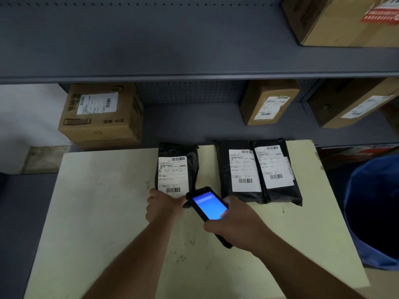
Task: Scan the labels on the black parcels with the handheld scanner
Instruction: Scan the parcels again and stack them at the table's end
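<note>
Handheld scanner [208, 207], black, blue screen lit, being gripped by curled right hand [236, 225] fingers. Left black parcel [176, 169], white-labelled, near edge being pressed under clenched left hand [160, 207], just beside scanner tip.

Dim, flat indoor light is falling from above, leaving the table [108, 212] as the brightest surface while the shelf [172, 39] is sinking into grey gloom. The scanner [208, 209] screen is glowing blue, slightly overexposed. Soft shadows are pooling under the shelf and beneath the hands. The wide lens is bowing the shelf edges and stretching the corners. Label [172, 174] print is smearing into illegible softness, and the whole frame is looking slightly grainy.
</note>
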Tool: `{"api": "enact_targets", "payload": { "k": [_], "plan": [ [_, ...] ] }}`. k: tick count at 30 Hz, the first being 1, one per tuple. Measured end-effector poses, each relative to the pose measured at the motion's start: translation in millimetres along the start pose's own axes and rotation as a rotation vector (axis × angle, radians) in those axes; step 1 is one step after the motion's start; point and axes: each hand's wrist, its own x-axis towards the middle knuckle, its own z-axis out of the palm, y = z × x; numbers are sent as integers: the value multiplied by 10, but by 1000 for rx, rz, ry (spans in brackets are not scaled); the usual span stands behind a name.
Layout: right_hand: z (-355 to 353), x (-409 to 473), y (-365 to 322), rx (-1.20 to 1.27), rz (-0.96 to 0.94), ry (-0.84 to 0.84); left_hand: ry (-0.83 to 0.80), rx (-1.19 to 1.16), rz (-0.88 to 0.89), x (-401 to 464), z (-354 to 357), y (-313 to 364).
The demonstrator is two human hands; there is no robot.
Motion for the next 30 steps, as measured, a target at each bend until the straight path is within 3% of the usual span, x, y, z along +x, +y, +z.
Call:
{"api": "enact_targets", "payload": {
  "k": [11, 16, 24, 30],
  "plan": [
    [-23, -41, 86, 11, -6, 11, -15, -95, 54, -60, -136, -28],
    [5, -64, 95, 3, -10, 3, -117, -279, 30, -29, -232, -89],
    [-28, -106, 70, -26, -32, 19, -361, -367, -3, 24, -340, -224],
    [-52, -171, 26, -51, -42, 36, -367, -449, 38, -38, -395, -336]
  ]
}}
